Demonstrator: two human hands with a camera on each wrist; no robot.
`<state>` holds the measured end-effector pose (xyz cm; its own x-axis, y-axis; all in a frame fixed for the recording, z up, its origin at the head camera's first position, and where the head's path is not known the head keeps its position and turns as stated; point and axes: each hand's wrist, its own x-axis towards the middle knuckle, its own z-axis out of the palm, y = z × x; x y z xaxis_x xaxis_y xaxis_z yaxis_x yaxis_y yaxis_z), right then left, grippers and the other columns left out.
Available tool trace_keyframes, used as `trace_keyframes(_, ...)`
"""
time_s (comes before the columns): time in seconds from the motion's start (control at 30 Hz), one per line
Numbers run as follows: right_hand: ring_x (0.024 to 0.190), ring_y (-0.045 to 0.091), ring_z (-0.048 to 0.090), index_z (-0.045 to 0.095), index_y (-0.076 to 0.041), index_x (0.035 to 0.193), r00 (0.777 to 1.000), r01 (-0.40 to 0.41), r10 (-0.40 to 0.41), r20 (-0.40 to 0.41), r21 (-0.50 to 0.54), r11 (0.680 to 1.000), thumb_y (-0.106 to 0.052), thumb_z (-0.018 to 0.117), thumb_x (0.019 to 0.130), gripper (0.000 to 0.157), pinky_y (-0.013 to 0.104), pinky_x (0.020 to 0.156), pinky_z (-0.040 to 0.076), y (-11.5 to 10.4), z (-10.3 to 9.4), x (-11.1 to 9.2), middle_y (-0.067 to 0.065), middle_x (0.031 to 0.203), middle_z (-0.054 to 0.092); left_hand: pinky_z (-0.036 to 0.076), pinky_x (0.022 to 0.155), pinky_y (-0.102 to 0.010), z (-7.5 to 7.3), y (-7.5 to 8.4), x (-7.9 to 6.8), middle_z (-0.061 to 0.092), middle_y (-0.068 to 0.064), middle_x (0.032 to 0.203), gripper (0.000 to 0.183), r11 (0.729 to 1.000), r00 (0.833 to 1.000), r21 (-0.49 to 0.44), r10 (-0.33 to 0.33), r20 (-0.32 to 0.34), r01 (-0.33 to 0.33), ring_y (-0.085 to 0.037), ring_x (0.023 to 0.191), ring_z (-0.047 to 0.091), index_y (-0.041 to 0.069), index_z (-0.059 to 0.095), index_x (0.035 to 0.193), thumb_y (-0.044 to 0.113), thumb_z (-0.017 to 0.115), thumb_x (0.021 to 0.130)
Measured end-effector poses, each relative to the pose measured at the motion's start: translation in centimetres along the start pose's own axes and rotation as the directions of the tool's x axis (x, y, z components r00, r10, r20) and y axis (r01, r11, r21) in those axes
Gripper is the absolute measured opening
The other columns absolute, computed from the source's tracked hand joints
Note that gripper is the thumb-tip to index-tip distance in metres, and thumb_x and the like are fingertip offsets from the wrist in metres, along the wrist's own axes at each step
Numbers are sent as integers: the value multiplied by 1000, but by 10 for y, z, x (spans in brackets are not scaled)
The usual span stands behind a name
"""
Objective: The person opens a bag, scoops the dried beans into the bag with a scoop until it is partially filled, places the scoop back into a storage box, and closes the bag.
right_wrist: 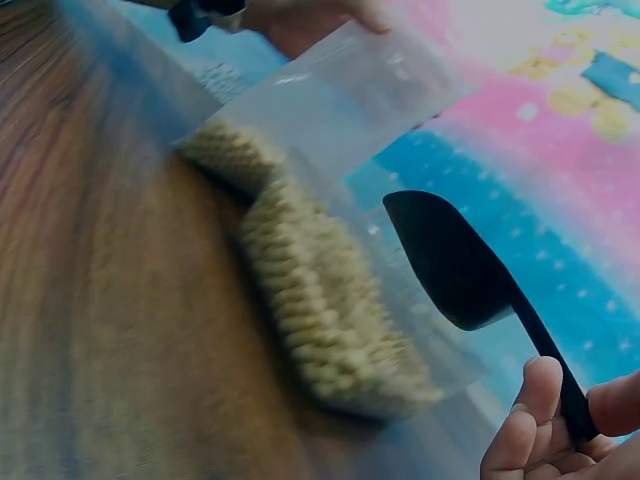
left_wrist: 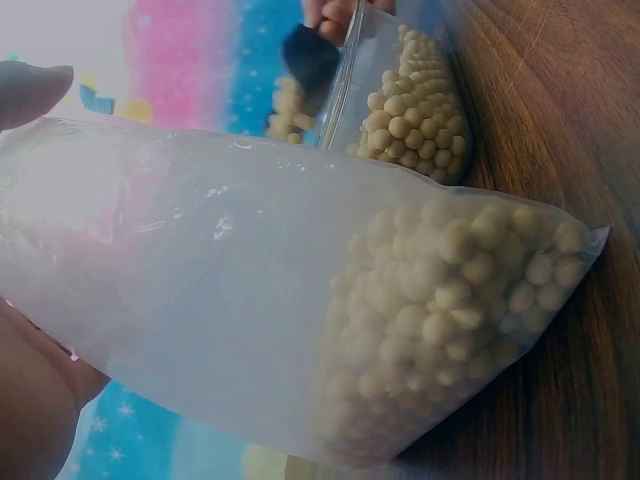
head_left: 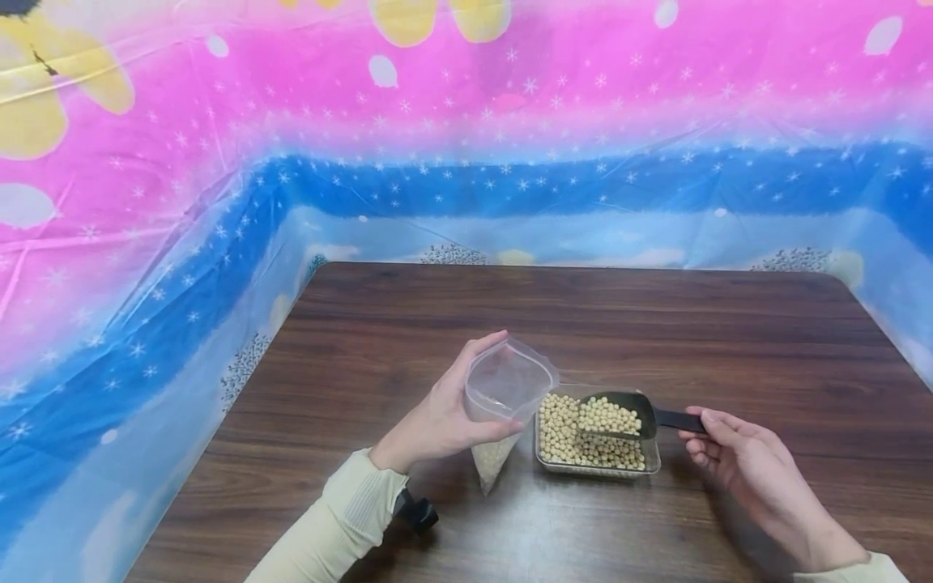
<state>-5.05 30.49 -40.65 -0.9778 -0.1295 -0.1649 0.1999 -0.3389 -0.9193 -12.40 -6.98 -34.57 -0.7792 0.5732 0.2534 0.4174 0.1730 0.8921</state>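
My left hand (head_left: 437,409) grips a clear plastic bag (left_wrist: 230,270) near its top, thumb and fingers spread round the wide mouth. Pale round beans fill the bag's lower part, and its bottom corner points down at the table. A black scoop (head_left: 649,417) heaped with beans is held by the handle in my right hand (head_left: 758,470). In the head view the scoop overlaps the right half of a clear rectangular container (head_left: 598,470) of the same beans, close beside the bag. In the right wrist view the scoop (right_wrist: 450,260) shows its dark underside above the container.
The dark wooden table (head_left: 408,324) carries the container near its front. A pink and blue patterned cloth (head_left: 466,186) hangs behind and along the sides of the table. A black strap piece (head_left: 417,512) sits at the left wrist.
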Motion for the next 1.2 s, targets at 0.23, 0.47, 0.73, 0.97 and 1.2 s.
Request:
trace_keyframes(0.23, 82, 15, 63, 65, -5, 115, 997, 52, -62, 56, 154, 987, -14, 44, 104, 25, 25, 74, 55, -31, 4, -2, 8, 97, 68, 52, 93, -47, 0, 17, -1, 45, -6, 142, 93, 1000, 1000, -13, -22, 8, 22, -31, 121, 49, 17, 29, 150, 5, 82, 75)
trace_keyframes(0.47, 85, 19, 63, 62, 2, 118, 974, 158, -187, 127, 209, 965, -7, 38, 105, 29, 26, 76, 55, -68, 22, 0, 12, 99, 68, 55, 89, -33, 0, 28, -1, 43, -11, 140, 91, 1000, 1000, -23, -3, 14, 3, -36, 119, 49, 15, 28, 150, 6, 81, 76)
trace_keyframes(0.73, 86, 19, 63, 59, 3, 123, 957, 228, -251, 145, 155, 961, -6, 39, 104, 29, 27, 79, 54, -97, 59, 2, 13, 102, 68, 55, 88, -34, 2, 28, -2, 40, -9, 142, 92, 998, 998, -40, -43, 36, 45, -35, 119, 50, 18, 28, 150, 4, 80, 76)
trace_keyframes(0.97, 88, 17, 65, 58, 0, 125, 951, 256, -264, 160, 71, 964, -7, 42, 104, 28, 27, 79, 54, -112, 82, 3, 12, 99, 70, 55, 89, -35, 2, 27, -2, 41, -10, 141, 92, 997, 999, -73, -23, 37, 25, -32, 119, 51, 17, 27, 150, 2, 80, 76)
trace_keyframes(1.2, 87, 18, 67, 59, 0, 124, 939, 307, -311, 146, 52, 950, -5, 43, 103, 27, 29, 84, 55, -120, 88, 2, 14, 100, 71, 55, 89, -34, 1, 19, 0, 42, -6, 141, 94, 999, 999, -37, -32, 30, 33, -28, 120, 50, 21, 27, 151, 5, 81, 76)
